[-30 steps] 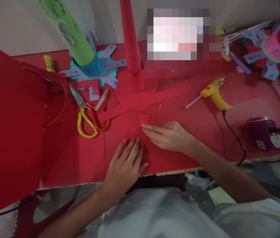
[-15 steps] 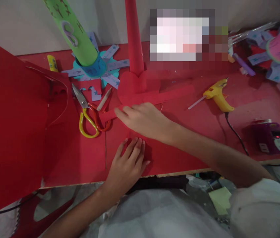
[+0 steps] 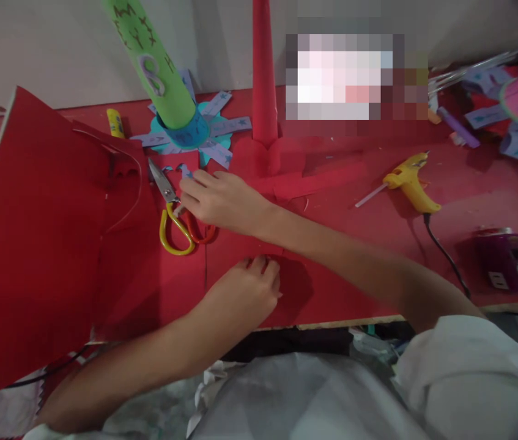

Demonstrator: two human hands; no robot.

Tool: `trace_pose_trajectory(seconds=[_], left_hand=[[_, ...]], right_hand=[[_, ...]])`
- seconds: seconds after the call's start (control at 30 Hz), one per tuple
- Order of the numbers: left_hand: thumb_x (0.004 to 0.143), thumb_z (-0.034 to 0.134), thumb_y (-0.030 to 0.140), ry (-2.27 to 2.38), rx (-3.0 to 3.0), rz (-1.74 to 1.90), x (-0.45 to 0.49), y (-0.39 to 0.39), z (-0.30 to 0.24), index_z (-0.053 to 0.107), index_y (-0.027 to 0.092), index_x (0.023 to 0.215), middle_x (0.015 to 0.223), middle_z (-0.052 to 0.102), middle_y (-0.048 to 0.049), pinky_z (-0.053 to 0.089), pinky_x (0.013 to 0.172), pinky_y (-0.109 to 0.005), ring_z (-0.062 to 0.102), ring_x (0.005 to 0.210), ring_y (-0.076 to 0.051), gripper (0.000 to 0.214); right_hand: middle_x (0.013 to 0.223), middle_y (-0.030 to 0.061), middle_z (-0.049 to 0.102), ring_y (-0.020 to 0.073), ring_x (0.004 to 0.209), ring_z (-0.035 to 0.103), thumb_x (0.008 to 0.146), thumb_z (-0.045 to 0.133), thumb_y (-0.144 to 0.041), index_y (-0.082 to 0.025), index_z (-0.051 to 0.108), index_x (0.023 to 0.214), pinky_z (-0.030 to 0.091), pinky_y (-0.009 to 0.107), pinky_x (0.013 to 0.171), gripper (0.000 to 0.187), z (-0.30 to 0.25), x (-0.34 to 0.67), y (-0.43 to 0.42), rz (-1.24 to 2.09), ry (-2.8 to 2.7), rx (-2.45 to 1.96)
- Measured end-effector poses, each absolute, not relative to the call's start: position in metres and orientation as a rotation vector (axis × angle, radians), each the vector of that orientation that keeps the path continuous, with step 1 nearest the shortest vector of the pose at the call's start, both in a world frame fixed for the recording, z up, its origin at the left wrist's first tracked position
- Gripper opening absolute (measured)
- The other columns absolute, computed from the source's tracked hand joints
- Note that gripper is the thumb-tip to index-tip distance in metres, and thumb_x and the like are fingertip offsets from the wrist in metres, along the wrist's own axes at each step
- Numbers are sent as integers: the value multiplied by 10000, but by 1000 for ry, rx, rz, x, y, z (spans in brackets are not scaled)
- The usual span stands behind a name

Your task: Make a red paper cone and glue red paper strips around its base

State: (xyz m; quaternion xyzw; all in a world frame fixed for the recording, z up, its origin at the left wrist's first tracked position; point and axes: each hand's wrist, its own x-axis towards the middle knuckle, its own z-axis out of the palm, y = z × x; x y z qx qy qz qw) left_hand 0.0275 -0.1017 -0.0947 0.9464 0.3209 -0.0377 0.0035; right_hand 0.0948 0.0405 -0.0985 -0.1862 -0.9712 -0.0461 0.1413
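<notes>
The red board (image 3: 38, 244) stands left of the scissors (image 3: 167, 194). A pale stick (image 3: 178, 210) pokes out beneath the bent fingers of the right hand (image 3: 217, 198); whether they grip it cannot be told. The left hand (image 3: 256, 284) rests half-curled beside red paper (image 3: 268, 247), its hold unclear. Farther right lies the glue gun (image 3: 412, 181).

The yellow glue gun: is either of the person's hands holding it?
No, the yellow glue gun lies on the red tabletop, apart from both the left hand and the right hand.
</notes>
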Motion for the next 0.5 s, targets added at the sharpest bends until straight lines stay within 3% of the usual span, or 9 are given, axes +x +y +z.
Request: trace_pose_trajectory(seconds=[0.1, 0.17, 0.27, 0.33, 0.4, 0.5], left_hand=[[1010, 716, 263, 882, 2967, 25, 19, -82, -102, 782, 123, 916, 973, 756, -131, 570, 781, -395, 729, 906, -268, 181], [1022, 673, 188, 745, 2973, 203, 11, -65, -114, 751, 146, 846, 918, 743, -96, 555, 820, -375, 717, 902, -236, 197], [1081, 574, 217, 540, 2932, 478, 1, -44, -133, 726, 180, 856, 914, 738, -58, 531, 831, -342, 678, 859, -187, 274], [1094, 530, 214, 532, 2925, 579, -2, -39, -143, 712, 191, 918, 954, 749, -48, 515, 828, -343, 664, 858, -183, 255], [1094, 514, 204, 541, 2947, 612, -3, -40, -149, 691, 202, 943, 978, 756, -36, 501, 834, -346, 664, 875, -183, 232], [1092, 516, 196, 526, 2985, 585, -4, -45, -150, 673, 211, 953, 999, 757, -29, 487, 849, -341, 672, 917, -175, 209]], right_hand=[[1180, 100, 761, 232, 1148, 666, 1190, 296, -269, -147, 704, 1305, 544, 419, 1061, 441, -82, 126, 23, 65, -2647, -681], [1202, 80, 769, 212, 1107, 675, 1180, 325, -236, -168, 605, 1493, 526, 401, 1111, 425, -79, 150, 15, 213, -2474, -816], [1198, 65, 752, 192, 1055, 695, 1139, 410, -179, -244, 510, 1611, 563, 372, 1070, 487, -90, 189, 10, 373, -2238, -897], [1033, 48, 743, 202, 950, 700, 1119, 425, -179, -307, 633, 1513, 599, 369, 951, 464, -107, 214, 10, 314, -2151, -877], [1018, 56, 734, 199, 923, 708, 1103, 458, -183, -314, 743, 1360, 603, 354, 880, 406, -125, 233, 10, 268, -2077, -866], [1035, 65, 748, 200, 904, 726, 1090, 459, -179, -290, 745, 1352, 610, 349, 838, 403, -145, 250, 10, 291, -1989, -912]])
